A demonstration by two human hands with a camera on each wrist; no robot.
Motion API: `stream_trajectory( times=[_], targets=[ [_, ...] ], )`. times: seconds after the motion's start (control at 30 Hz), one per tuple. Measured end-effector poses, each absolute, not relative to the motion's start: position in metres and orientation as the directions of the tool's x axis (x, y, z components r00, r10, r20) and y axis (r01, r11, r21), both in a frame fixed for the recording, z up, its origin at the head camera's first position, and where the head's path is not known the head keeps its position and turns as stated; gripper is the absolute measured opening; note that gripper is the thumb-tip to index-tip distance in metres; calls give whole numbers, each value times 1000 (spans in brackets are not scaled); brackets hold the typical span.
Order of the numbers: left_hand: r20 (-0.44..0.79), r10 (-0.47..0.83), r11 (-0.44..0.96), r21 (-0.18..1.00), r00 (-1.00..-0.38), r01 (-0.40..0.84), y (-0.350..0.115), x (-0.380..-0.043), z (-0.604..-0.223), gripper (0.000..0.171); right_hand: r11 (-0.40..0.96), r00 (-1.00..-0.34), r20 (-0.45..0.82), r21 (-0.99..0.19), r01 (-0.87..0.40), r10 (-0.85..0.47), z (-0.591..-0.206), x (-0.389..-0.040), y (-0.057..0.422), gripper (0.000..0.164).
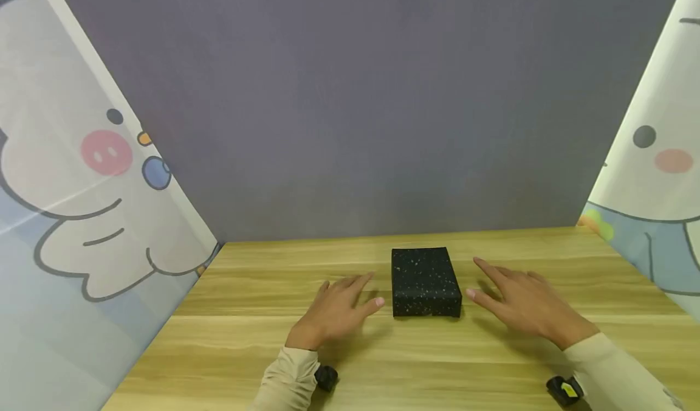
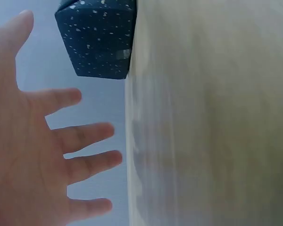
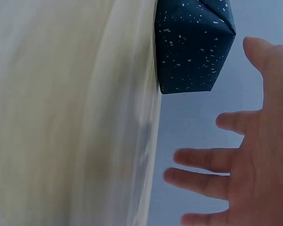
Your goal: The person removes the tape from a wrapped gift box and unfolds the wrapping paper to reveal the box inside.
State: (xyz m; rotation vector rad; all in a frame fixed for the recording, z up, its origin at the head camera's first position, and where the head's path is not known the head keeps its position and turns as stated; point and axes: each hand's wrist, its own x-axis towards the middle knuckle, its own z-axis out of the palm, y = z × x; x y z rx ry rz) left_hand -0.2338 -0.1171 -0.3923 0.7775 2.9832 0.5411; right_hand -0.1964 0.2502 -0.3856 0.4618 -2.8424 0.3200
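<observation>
A black box wrapped in white-speckled paper (image 1: 425,282) lies flat on the wooden table, between the two hands. To its left, my left hand (image 1: 336,310) hovers with fingers spread and thumb pointing at the box, a small gap between them. On the other side my right hand (image 1: 525,304) is held likewise, fingers apart, not touching the box. The left wrist view shows a speckled side of the box (image 2: 98,42) beyond the spread fingers (image 2: 85,136). In the right wrist view another side of the box (image 3: 191,52) shows past the thumb. Neither hand holds anything.
The wooden tabletop (image 1: 246,332) ends at a grey upright panel (image 1: 361,107) behind the box. Cartoon-printed sheets stand at the left (image 1: 65,174) and right (image 1: 651,174). Black wrist devices sit under the left (image 1: 326,377) and right (image 1: 565,391) sleeves.
</observation>
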Motion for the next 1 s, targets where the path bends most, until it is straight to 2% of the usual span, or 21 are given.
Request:
stream_trajectory(
  times=[0.1, 0.2, 0.33, 0.5, 0.77, 1.0],
  targets=[
    [116, 479, 808, 330, -870, 489, -116, -240, -392, 70, 916, -924, 261, -215, -338, -279, -384, -200, 246, 73],
    [123, 470, 792, 378, -874, 479, -115, -244, -392, 67, 906, -933, 230, -260, -335, -278, -383, -205, 240, 74],
    [80, 449, 769, 473, -890, 430, -112, -245, -393, 66, 890, -940, 185, -313, -332, -286, -386, -211, 232, 75],
    [10, 444, 761, 525, -896, 383, -103, -247, -389, 75, 878, -951, 158, -366, -308, -268, -387, -212, 230, 73],
    [-47, 454, 763, 536, -890, 361, -86, -252, -382, 83, 875, -962, 125, -402, -272, -242, -383, -212, 231, 74],
    [-39, 433, 785, 506, -900, 356, -84, -251, -382, 79, 864, -962, 97, -424, -271, -254, -383, -217, 225, 75]
  ],
)
